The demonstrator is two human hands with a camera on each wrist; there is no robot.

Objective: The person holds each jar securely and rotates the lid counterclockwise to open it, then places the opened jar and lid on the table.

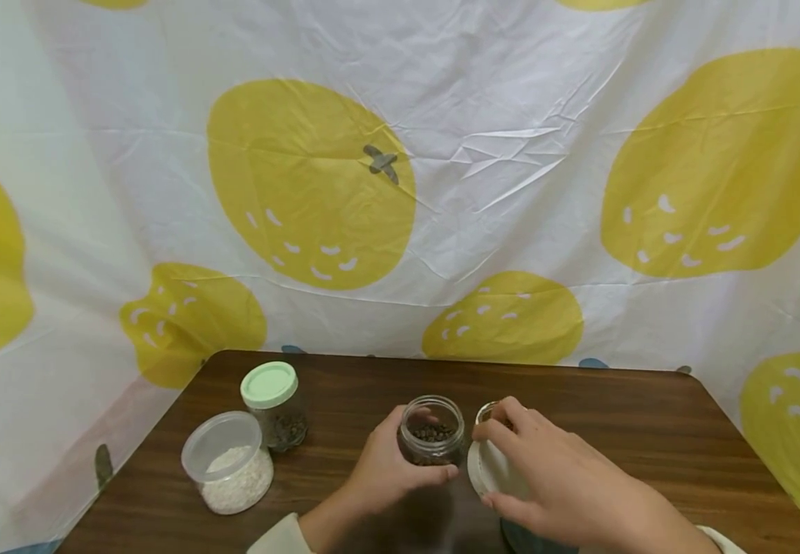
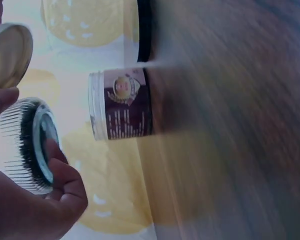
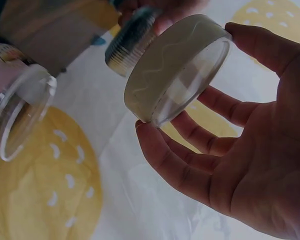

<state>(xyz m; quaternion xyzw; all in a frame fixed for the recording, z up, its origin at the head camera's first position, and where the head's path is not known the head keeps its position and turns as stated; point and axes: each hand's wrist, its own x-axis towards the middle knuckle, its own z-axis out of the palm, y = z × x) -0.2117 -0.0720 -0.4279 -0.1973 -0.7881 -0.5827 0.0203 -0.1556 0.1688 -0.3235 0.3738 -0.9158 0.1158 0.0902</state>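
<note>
My left hand point(image 1: 386, 465) grips a small clear glass jar point(image 1: 435, 445), its mouth uncovered and dark bean-like pieces inside. In the left wrist view this jar point(image 2: 27, 145) shows ribbed sides. To its right, my right hand point(image 1: 555, 465) holds a cream-white round lid point(image 1: 495, 471) by its edge. In the right wrist view, thumb and fingers span the rim of the lid point(image 3: 177, 65). Behind the right hand stands a jar with a dark printed label point(image 2: 125, 102), its open mouth point(image 3: 27, 112) facing up; the hand mostly hides it in the head view.
On the left of the brown wooden table point(image 1: 365, 377) stand a tub of white flakes point(image 1: 234, 485) with a translucent lid and a jar with a mint-green lid point(image 1: 270, 385). A dark bluish round object point(image 1: 531, 541) shows partly below my right hand. A lemon-print cloth point(image 1: 497, 231) hangs behind.
</note>
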